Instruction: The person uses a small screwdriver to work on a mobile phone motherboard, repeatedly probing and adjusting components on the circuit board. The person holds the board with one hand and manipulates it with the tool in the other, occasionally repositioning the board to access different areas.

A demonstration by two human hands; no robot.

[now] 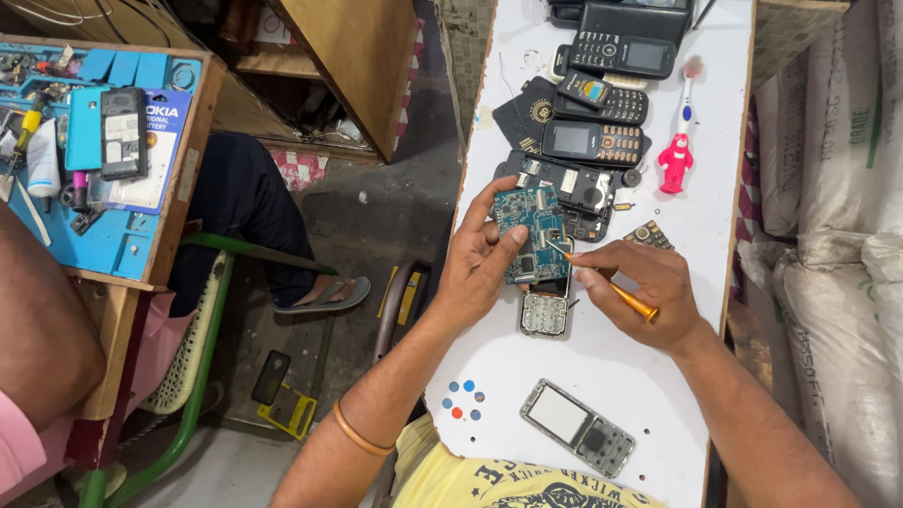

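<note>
Left hand (482,259) fingers pinch a blue-green phone circuit board (530,230), held just above the white tabletop (602,376). Right hand (640,287) fingers grip an orange-handled screwdriver (621,294), tip on the board. Grey keypad frame (545,313) below; clear phone front cover (578,439) nearer the person.

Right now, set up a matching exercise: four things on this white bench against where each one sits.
Things:
1. circuit board
2. orange-handled tool
3. pink toothbrush
4. clear phone front cover

Places:
A. near bench edge, by the coloured dots
B. in the right hand
C. far right, beside stacked phones
D. in the left hand

Pairs: 1-D, 2-B, 3-C, 4-A
</note>
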